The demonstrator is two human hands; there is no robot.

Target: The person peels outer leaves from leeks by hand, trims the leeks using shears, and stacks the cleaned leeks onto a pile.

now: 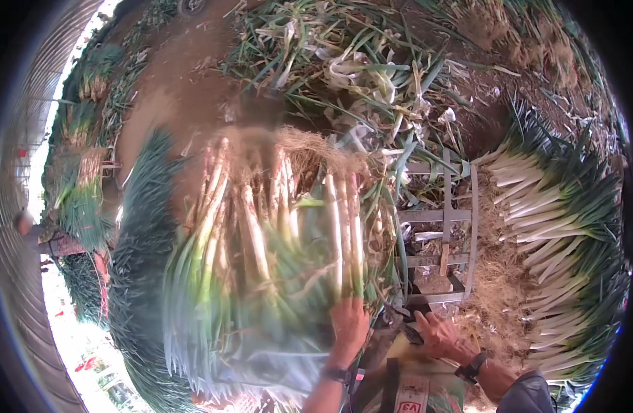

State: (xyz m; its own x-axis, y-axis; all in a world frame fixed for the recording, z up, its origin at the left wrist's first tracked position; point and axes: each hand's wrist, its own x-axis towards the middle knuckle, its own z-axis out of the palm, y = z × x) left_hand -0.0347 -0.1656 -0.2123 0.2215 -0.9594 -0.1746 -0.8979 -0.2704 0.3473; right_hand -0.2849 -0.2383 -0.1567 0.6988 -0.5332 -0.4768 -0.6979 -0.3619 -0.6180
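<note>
My left hand (349, 327) is closed around the lower part of long green onions (337, 234), whose white stems and roots point away from me. Beside them, more untrimmed green onions (251, 234) lie in a broad pile, roots at the far end and leaves toward me, partly blurred. My right hand (440, 337), a dark band at its wrist, is to the right of the left one. Its fingers curl around a dark tool (413, 334), whose exact kind I cannot make out. A clear plastic sheet (275, 368) covers the leaf ends near me.
A metal frame (473, 227) stands right of the pile. Beyond it lie cut roots (499, 289) and a long row of clean white-stemmed green onions (547, 255). Loose leaves and peelings (371, 76) cover the ground ahead. Another person (28, 227) is at the far left.
</note>
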